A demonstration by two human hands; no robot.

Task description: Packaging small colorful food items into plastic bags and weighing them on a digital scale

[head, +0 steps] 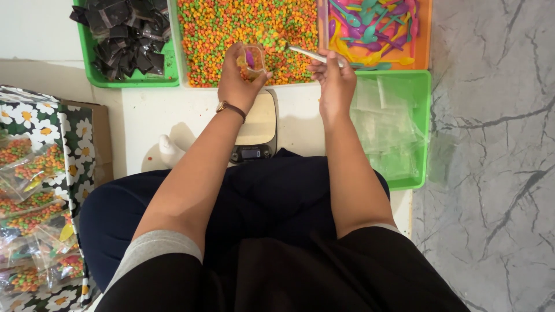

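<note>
My left hand (237,81) grips a small clear plastic bag (252,60) with a purple spoon and some colourful cereal inside, held over the front edge of the white tray of colourful cereal balls (231,26). My right hand (332,72) holds a metal scoop (300,52) whose tip carries green pieces and points at the bag's mouth. A small kitchen scale (257,130) lies on the floor just below both hands.
A green tray of small black packets (127,34) sits at the back left, an orange tray of coloured plastic spoons (376,26) at the back right. A green tray of clear bags (399,124) lies on the right. Filled bags (32,190) pile in a flowered box on the left.
</note>
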